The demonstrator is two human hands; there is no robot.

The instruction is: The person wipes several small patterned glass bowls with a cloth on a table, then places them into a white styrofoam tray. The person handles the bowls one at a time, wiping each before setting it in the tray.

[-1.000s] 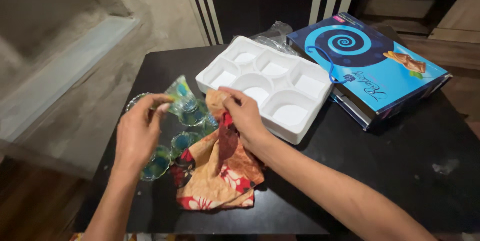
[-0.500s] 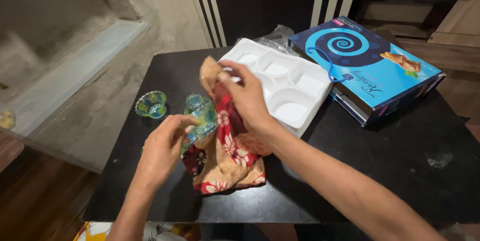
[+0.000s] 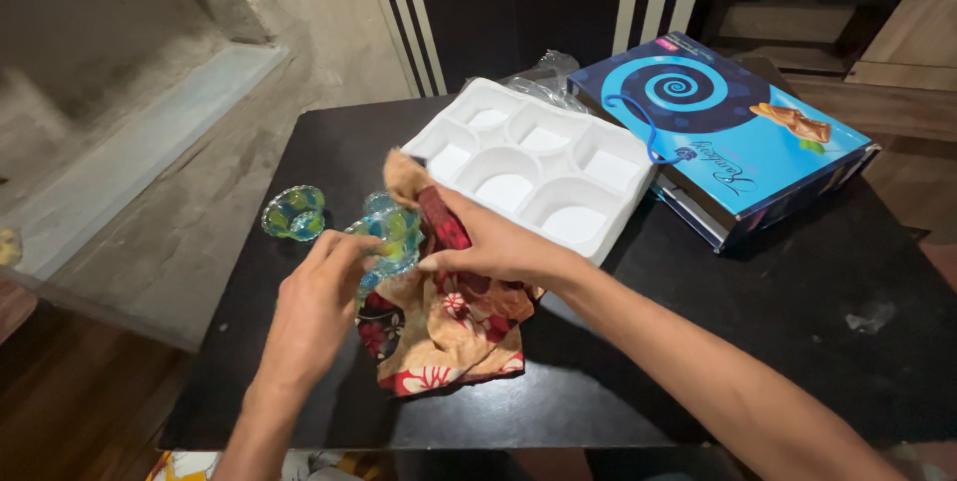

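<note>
My left hand [image 3: 317, 302] holds a small blue-green glass bowl [image 3: 391, 233] just above the black table [image 3: 698, 341]. My right hand [image 3: 488, 247] grips a red and tan floral cloth [image 3: 439, 326] and presses it against that bowl. The rest of the cloth lies bunched on the table under both hands. A second blue-green glass bowl [image 3: 294, 212] stands alone to the left, near the table's edge. Behind my right hand lies a white foam tray [image 3: 528, 167] with several empty compartments.
A blue box [image 3: 733, 127] with a spiral pattern lies at the back right, touching the tray. Crumpled clear plastic [image 3: 543, 77] sits behind the tray. A dark striped cabinet stands beyond the table. A concrete ledge and floor are to the left.
My right hand has come down from a raised position and now presses the cloth onto the bowl in my left hand. The bowl has stayed in my left hand.
</note>
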